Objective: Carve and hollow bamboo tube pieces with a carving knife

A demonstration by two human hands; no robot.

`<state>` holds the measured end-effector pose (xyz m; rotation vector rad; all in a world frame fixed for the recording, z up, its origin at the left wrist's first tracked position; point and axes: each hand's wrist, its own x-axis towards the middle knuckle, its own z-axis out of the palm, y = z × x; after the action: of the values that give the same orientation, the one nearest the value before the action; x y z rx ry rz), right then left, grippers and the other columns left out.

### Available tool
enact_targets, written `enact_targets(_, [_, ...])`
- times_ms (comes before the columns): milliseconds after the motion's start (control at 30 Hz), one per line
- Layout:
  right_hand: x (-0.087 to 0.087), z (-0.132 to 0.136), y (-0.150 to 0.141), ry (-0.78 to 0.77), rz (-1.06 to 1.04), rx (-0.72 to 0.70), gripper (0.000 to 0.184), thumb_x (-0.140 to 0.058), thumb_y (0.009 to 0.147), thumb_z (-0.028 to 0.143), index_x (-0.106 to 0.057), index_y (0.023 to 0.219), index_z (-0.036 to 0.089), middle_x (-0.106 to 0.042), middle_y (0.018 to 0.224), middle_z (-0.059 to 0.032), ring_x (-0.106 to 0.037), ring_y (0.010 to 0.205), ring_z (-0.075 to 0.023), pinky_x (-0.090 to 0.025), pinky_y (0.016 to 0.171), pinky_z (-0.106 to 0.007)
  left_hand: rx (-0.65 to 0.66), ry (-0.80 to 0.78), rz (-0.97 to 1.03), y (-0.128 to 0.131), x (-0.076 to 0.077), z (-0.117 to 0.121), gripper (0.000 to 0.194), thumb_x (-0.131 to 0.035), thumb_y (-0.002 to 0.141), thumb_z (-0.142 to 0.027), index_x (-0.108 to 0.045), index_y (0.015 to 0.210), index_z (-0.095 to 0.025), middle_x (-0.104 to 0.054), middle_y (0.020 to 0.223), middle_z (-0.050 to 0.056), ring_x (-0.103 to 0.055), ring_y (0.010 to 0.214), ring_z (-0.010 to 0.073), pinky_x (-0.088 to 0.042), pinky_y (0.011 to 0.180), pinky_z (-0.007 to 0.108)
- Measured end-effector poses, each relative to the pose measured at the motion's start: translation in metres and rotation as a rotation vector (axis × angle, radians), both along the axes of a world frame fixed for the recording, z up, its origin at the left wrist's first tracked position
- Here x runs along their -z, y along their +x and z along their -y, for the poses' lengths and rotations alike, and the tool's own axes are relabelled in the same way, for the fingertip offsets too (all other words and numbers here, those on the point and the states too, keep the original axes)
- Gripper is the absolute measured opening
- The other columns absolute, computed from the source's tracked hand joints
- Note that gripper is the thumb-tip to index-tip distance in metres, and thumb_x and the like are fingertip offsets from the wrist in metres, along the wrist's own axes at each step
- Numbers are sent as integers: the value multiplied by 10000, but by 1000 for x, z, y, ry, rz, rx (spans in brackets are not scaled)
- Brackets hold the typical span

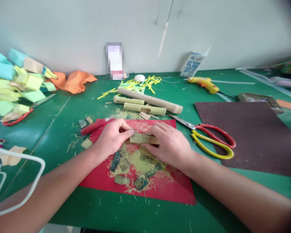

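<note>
A short piece of bamboo tube point(141, 138) with a cut-out opening lies crosswise above a red sheet point(181, 191). My right hand point(171, 142) grips its right end, fingers over the far side and thumb along the near side. At the other end, my left hand point(115, 136) is closed in a pinch, thumb against the tube, with a small dark piece showing at the thumb tip. Its fingertips are partly hidden. Pale dust, fibres and several dark flat scraps point(122, 179) cover the sheet below. A red-handled tool point(94, 127) lies beside my left hand.
Bamboo tubes point(150, 100) lie beyond my hands, near yellow strips point(135, 85) and a white egg-shaped object point(139, 78). Red-and-yellow-handled scissors point(208, 137), a dark brown sheet point(252, 139) and a yellow glue gun point(205, 84) are right. Folded paper blocks point(19, 82) pile up left.
</note>
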<state>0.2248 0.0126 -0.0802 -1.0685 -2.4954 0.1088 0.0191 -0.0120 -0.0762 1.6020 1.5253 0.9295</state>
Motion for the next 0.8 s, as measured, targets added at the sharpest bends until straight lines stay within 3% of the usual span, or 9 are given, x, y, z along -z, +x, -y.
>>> enact_targets(233, [2,0,1,-32,20,1,201,-678,727,330,-559,790,181,-607,783,-38,-548,746,-191,-383,648,-291,85,-51,-3,-1,-1,5,182,-656,773,-302,-547,699,-177,-668,829,26,-604,750,161,-455,653,282])
enact_targets(400, [0,0,-1,-5,2,7,195,-676,723,309,-526,748,187,-598,769,-37,-541,726,-184,-374,630,-283,-14,70,-81,3,-1,0,127,-620,793,-261,-564,713,-179,-628,690,-2,-571,656,140,-442,616,275])
enact_targets(600, [1,1,-1,-16,12,14,221,-703,692,304,-526,749,184,-596,762,-34,-538,721,-180,-371,625,-280,78,-77,9,0,-5,5,181,-667,758,-279,-541,679,-176,-675,839,24,-596,720,151,-455,643,286])
enact_targets(800, [0,1,-1,-24,-1,30,239,-688,707,328,-487,720,200,-584,742,-24,-520,685,-168,-356,600,-275,-41,73,-103,4,-1,-3,149,-636,779,-265,-572,678,-175,-609,657,-9,-555,631,133,-431,593,271])
